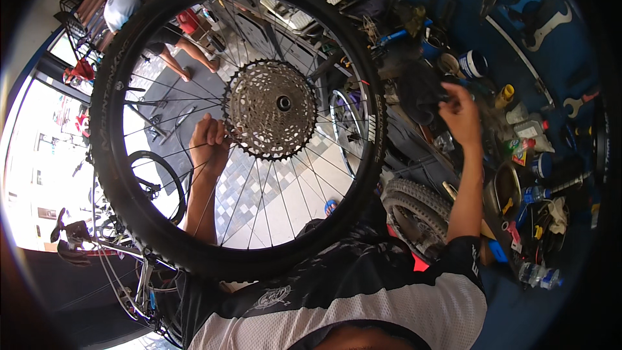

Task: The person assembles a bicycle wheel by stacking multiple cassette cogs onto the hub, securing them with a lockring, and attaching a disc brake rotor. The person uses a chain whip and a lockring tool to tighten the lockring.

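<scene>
A bicycle wheel with a black knobby tyre point(111, 155) stands upright before me, with a large multi-sprocket cassette point(256, 113) at its hub. Among the spokes, just left of the cassette, is my left hand point(208, 146). Its fingers are curled closed, and whatever they grip is hidden. Beyond the wheel's right side, my right hand point(461, 116) is raised above the cluttered bench. Thumb and fingertips pinch the edge of a black cloth point(418, 91).
Bottles, jars and tools crowd the bench at right, including a metal bowl point(506, 188). Wrenches point(551, 26) hang on the blue wall. Loose tyres point(418, 210) lean below the bench. A bicycle point(123, 249) stands at left. Another person point(126, 3) is at the far left.
</scene>
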A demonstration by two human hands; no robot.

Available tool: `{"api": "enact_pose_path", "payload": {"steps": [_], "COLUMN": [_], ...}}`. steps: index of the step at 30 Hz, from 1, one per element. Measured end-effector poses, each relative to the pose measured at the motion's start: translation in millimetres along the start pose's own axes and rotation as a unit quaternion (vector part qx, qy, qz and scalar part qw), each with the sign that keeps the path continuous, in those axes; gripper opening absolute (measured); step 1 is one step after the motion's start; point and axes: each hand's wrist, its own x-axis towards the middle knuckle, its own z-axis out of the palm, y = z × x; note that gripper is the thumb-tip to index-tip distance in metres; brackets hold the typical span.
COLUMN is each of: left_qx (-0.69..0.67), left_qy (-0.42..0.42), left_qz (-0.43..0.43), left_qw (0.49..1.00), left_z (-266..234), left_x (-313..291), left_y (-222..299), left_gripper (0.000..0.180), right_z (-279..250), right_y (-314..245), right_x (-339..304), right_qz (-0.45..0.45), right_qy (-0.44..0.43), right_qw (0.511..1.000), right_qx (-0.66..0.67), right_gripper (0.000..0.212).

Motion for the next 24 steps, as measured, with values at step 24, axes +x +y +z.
{"api": "enact_pose_path", "payload": {"steps": [24], "left_qx": [-0.013], "left_qy": [-0.050], "left_qz": [-0.004], "left_qw": [0.999], "left_z": [-13.2], "left_x": [2.5], "left_y": [-5.7], "left_gripper": [0.056], "right_z": [166.8], "right_y": [-204.2], "right_x": [35.7], "right_qz": [-0.289], "right_qy": [-0.257], "right_qw": [0.921], "right_qx": [0.048], "right_gripper": [0.033]}}
